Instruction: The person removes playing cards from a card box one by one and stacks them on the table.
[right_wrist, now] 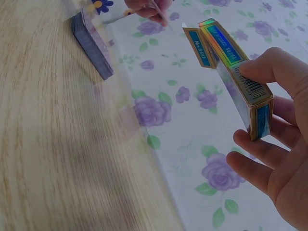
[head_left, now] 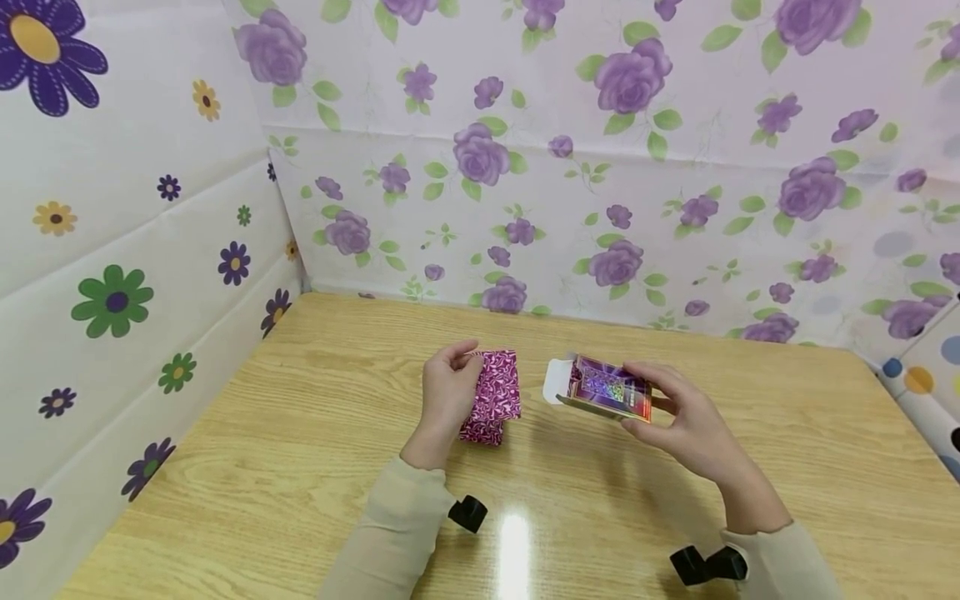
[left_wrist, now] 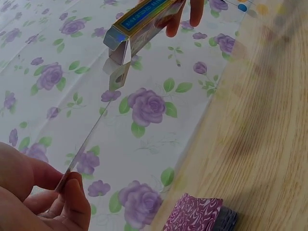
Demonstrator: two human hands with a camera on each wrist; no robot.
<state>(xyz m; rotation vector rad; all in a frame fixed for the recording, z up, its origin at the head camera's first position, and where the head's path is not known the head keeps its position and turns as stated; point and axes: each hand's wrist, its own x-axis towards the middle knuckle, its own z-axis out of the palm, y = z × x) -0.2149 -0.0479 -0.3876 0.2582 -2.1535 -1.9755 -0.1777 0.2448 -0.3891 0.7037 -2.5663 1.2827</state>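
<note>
My left hand (head_left: 452, 387) pinches a playing card (head_left: 498, 383) with a pink and white swirl back, seen nearly edge-on in the left wrist view. Below that card lies a deck of cards (head_left: 482, 432) with the same pattern, stacked on the table; its dark side edges show in the right wrist view. In my right hand (head_left: 678, 417) is a shiny card box (head_left: 611, 387), held between thumb and fingers. The box tilts to the left, its white flap (head_left: 557, 381) folded out at the open end, facing the card. A barcode shows on its narrow side in the right wrist view.
The wooden table (head_left: 300, 433) meets a wall covered with purple-flowered cloth (head_left: 480, 225) behind. Another flowered cloth (head_left: 135, 250) stands along the left side. Small black mounts (head_left: 468, 513) sit at both wrists.
</note>
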